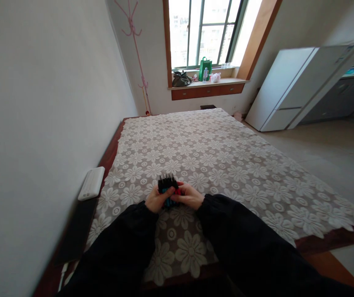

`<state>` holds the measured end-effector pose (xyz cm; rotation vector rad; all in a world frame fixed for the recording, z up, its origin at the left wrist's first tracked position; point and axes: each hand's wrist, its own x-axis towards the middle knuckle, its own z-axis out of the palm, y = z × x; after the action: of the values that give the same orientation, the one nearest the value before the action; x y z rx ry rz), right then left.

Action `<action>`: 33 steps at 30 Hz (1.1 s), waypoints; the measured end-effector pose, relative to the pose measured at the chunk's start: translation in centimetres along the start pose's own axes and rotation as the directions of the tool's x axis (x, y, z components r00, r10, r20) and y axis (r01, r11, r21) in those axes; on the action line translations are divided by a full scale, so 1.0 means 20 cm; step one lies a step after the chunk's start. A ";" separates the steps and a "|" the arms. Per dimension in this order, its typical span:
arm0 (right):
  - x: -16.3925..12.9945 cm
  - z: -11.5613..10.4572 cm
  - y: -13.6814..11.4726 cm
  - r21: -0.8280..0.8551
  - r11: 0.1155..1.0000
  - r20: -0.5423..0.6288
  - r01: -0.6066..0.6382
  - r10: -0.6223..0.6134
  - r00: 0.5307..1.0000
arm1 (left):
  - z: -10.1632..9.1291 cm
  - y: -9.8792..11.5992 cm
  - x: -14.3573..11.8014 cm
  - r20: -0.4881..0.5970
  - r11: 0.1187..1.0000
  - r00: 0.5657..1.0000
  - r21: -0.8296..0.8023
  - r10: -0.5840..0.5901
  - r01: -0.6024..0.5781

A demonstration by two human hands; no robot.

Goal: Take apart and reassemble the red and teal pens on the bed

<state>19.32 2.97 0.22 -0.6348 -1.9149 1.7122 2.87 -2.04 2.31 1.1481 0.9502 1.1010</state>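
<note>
A white box (91, 183) is lying at the far left, on the dark ledge between the wall and the bed. The left hand (156, 200) is closing its fingers around the left side of a small toy (168, 188), a black, blue and red thing with black spikes sticking up at its far end. The right hand (189, 196) is gripping the toy's right side, thumb on top. Both hands are holding it just above the flowered lace cover (226, 165) near the bed's near edge. A green bag (205, 68) is standing on the windowsill, and a white fridge (291, 86) is standing well to the right.
</note>
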 end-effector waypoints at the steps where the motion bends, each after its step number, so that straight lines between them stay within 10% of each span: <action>1: 0.00 0.00 0.00 -0.012 1.000 -0.005 0.006 -0.007 1.000 | 0.00 -0.01 0.00 0.001 1.000 1.000 -0.003 -0.009 0.009; 33: 0.00 -0.01 0.04 0.023 0.998 0.096 -0.051 0.048 0.994 | -0.01 -0.03 0.00 0.002 0.999 0.999 0.022 0.034 -0.034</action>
<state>19.48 3.10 -0.62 -0.6060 -1.9539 1.8248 2.89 -2.01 1.60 1.1866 0.9474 1.1191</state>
